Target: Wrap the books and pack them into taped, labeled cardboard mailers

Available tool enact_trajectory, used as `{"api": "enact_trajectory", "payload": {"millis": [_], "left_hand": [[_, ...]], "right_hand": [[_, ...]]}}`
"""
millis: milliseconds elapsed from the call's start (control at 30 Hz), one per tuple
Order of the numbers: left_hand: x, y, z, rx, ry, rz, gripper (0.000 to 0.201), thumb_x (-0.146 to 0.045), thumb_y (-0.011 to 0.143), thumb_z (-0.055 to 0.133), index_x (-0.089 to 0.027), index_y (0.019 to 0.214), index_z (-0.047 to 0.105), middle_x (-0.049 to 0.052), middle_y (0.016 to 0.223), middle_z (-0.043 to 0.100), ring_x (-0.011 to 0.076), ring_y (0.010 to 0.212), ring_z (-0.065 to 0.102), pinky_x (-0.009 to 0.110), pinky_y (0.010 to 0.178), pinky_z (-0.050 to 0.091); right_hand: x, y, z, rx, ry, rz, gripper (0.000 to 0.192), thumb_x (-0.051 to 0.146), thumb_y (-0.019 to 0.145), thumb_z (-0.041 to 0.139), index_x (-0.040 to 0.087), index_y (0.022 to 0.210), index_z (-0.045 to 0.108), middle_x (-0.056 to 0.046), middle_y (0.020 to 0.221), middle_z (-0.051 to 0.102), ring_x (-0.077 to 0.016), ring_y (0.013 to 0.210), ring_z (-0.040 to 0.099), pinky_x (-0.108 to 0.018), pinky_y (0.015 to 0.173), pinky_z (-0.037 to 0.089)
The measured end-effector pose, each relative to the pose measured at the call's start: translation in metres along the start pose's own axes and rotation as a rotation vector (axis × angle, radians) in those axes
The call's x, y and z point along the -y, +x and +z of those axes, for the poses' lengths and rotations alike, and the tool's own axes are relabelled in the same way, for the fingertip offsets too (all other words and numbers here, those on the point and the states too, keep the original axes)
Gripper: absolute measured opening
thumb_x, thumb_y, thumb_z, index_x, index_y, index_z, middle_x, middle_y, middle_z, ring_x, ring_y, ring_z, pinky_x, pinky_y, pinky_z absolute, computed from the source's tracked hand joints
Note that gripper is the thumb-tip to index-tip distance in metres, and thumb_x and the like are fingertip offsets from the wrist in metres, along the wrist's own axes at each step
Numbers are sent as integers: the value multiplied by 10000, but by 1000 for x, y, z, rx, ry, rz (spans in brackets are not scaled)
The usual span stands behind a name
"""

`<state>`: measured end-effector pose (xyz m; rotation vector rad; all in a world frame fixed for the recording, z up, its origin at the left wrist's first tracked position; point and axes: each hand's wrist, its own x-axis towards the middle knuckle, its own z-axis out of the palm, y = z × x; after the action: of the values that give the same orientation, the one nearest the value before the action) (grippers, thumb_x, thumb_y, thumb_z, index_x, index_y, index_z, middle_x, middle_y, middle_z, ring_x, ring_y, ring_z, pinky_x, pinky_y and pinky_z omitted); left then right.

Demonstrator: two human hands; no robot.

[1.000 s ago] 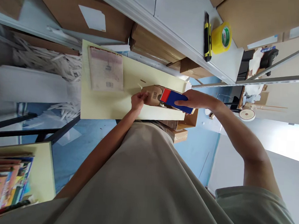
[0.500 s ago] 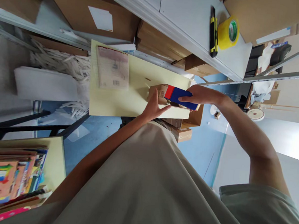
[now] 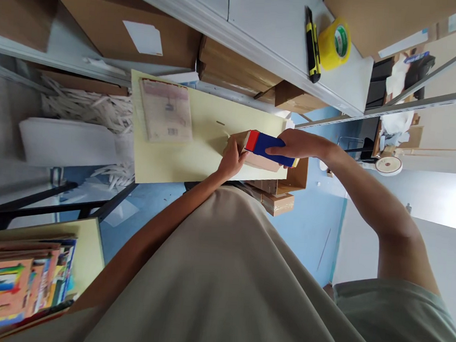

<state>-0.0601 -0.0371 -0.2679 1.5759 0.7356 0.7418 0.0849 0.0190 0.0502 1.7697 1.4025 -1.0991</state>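
My right hand is closed on a blue box-shaped thing with a red end, thumb on its top and fingers at its far right end. Against that red end my left hand grips a small brown cardboard piece, which looks like a carton; its shape is partly hidden by the hand. Both lie over the pale yellow tabletop. Left of them on the same top rests a flat, pale printed item that looks plastic-wrapped.
Above, a grey shelf carries a box cutter and a yellow tape roll. Brown cartons stand beneath the shelf. An open carton sits below the table's right end. Books are stacked at lower left.
My left hand's fingers have closed round the cardboard near the red end, where they were spread before. The blue thing has shifted slightly left with my right hand. The view has tilted a little.
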Motion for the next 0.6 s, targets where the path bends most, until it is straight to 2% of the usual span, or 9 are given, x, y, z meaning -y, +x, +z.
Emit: {"api": "enact_trajectory", "payload": {"millis": [67, 133, 200, 267, 333, 433, 500, 600], "left_hand": [[0, 18, -8, 8, 17, 55, 1103, -626, 1045, 764, -194, 1887, 199, 234, 1949, 262, 405, 1815, 284, 574, 1456, 322], [-1, 39, -17, 86, 29, 171, 1146, -594, 987, 842, -201, 1878, 237, 235, 1957, 233, 432, 1831, 223, 630, 1486, 227], [-3, 56, -25, 198, 41, 276, 1063, -543, 938, 899, -254, 1825, 389, 201, 1909, 378, 442, 1789, 344, 670, 1489, 211], [-5, 64, -30, 289, 76, 318, 985, -470, 865, 967, -283, 1732, 540, 164, 1785, 571, 432, 1707, 493, 664, 1485, 255], [-6, 62, -31, 323, 132, 302, 949, -387, 797, 1014, -247, 1652, 627, 172, 1662, 682, 432, 1640, 573, 634, 1463, 332], [-4, 48, -29, 304, 188, 254, 865, -323, 830, 981, -186, 1617, 652, 220, 1648, 685, 428, 1618, 593, 587, 1419, 416], [-2, 39, -27, 311, 180, 244, 811, -342, 885, 935, -190, 1626, 644, 208, 1678, 666, 410, 1655, 558, 572, 1426, 409], [2, 32, -25, 327, 152, 251, 714, -346, 917, 890, -211, 1585, 678, 170, 1614, 719, 393, 1676, 531, 579, 1447, 373]], "right_hand": [[2, 0, -1, 20, 6, -4, 576, 760, 1005, 758, 192, 933, 825, -131, 842, 821, -288, 794, 767, -415, 765, 568], [4, 1, -2, 52, 11, -15, 584, 780, 976, 785, 200, 946, 832, -119, 815, 813, -283, 781, 762, -404, 746, 561], [5, 2, -4, 67, 3, -23, 583, 793, 939, 820, 212, 975, 839, -100, 770, 795, -280, 771, 758, -392, 723, 549], [4, 2, -6, 68, -6, -30, 577, 795, 920, 835, 224, 1000, 843, -86, 732, 773, -281, 771, 756, -386, 712, 541], [2, 1, -6, 72, -2, -24, 576, 797, 917, 830, 228, 1005, 841, -80, 715, 758, -284, 773, 751, -387, 714, 534], [-3, -1, -2, 78, 19, 3, 573, 789, 918, 830, 222, 999, 832, -83, 735, 757, -287, 788, 744, -391, 723, 516], [-6, 0, 4, 70, 28, 11, 564, 775, 918, 840, 219, 1009, 824, -87, 760, 760, -294, 820, 745, -392, 737, 505], [-9, 1, 14, 35, 27, -7, 546, 759, 926, 846, 226, 1036, 810, -91, 783, 757, -316, 891, 757, -394, 770, 511]]}}
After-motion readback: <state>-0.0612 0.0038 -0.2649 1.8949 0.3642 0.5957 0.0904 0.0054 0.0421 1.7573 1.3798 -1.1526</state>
